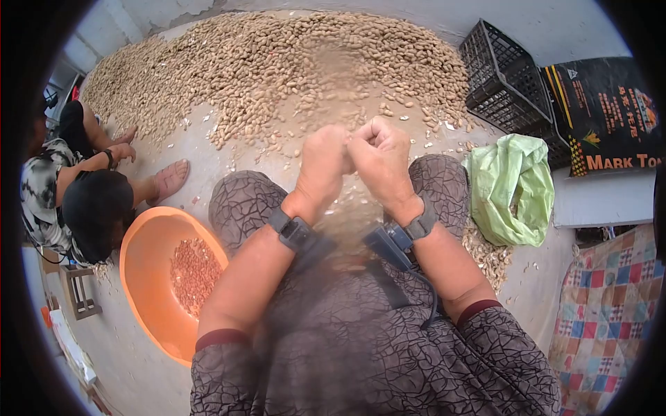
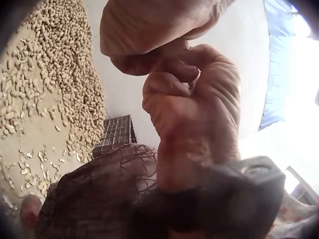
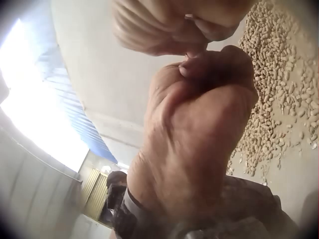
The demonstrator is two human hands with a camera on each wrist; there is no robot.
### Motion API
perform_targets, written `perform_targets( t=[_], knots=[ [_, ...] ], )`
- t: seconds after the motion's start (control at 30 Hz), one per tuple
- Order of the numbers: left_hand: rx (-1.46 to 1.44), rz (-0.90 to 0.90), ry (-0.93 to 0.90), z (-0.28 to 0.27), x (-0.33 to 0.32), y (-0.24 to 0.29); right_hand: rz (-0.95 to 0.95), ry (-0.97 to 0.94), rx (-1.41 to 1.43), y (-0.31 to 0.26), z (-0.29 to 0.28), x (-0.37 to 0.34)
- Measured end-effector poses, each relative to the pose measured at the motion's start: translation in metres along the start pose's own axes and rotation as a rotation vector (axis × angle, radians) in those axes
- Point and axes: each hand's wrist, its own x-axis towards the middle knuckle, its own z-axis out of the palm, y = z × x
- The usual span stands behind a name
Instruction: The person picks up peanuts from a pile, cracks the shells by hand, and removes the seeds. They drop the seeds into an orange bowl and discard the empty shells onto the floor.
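Observation:
Both hands meet in front of the knees, thumbs and fingertips close together. My left hand (image 1: 322, 163) has its fingers curled inward, and my right hand (image 1: 383, 156) is curled against it. Between the fingertips is a small piece that looks like a peanut (image 2: 191, 85), mostly hidden by the fingers. In the right wrist view the left hand (image 3: 194, 119) fills the middle, with the right hand (image 3: 172, 27) above it. A wide heap of unshelled peanuts (image 1: 277, 62) lies on the floor beyond the hands.
An orange basin (image 1: 147, 277) holding red kernels (image 1: 198, 274) stands at the left. Another person's foot (image 1: 170, 182) is behind it. On the right are a green sack (image 1: 510, 187), scattered shells (image 1: 489, 267), a black crate (image 1: 506, 80) and a black printed bag (image 1: 603, 114).

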Motion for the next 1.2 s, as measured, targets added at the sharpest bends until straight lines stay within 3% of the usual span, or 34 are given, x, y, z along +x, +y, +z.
perform_targets(
  t=[0.07, 0.13, 0.17, 0.3, 0.37, 0.4, 0.47, 0.57, 0.6, 0.63, 0.7, 0.83, 1.2],
  knots=[
    [-0.799, -0.411, 0.119, 0.000, -0.002, 0.028, -0.002, -0.023, 0.040, -0.001, 0.000, -0.002],
    [-0.949, -0.445, 0.087, -0.004, -0.002, 0.029, 0.196, -0.100, 0.393, 0.000, -0.002, -0.001],
    [-1.097, -0.479, 0.051, -0.007, -0.001, 0.030, 0.193, -0.102, 0.392, -0.002, -0.005, 0.001],
    [-0.975, -0.469, 0.004, -0.016, -0.002, 0.039, 0.358, -0.139, 0.568, -0.001, -0.020, 0.007],
    [-0.552, -0.497, -0.076, -0.021, -0.004, 0.046, 0.386, -0.126, 0.598, 0.001, -0.025, 0.009],
    [-0.554, -0.497, -0.077, -0.020, -0.007, 0.044, 0.396, -0.132, 0.597, -0.001, -0.028, 0.010],
    [-0.157, -0.177, -0.254, -0.018, -0.012, 0.035, 0.406, -0.138, 0.596, -0.004, -0.029, 0.011],
    [0.045, -0.253, -0.359, -0.029, -0.011, 0.045, 0.376, -0.149, 0.535, -0.004, -0.031, 0.011],
    [-0.208, -0.412, -0.274, -0.030, -0.010, 0.048, 0.355, -0.146, 0.476, -0.002, -0.031, 0.011],
    [-0.207, -0.414, -0.272, -0.034, -0.009, 0.052, 0.334, -0.144, 0.418, -0.001, -0.030, 0.010],
    [-0.541, -0.449, -0.257, -0.042, -0.009, 0.059, 0.271, -0.160, 0.291, -0.001, -0.027, 0.010],
    [-0.543, -0.420, -0.223, -0.037, -0.011, 0.050, 0.085, -0.221, 0.053, -0.006, -0.021, 0.003],
    [-0.667, -0.367, -0.257, -0.045, -0.011, 0.057, -0.036, -0.327, -0.082, -0.030, -0.024, 0.006]
  ],
)
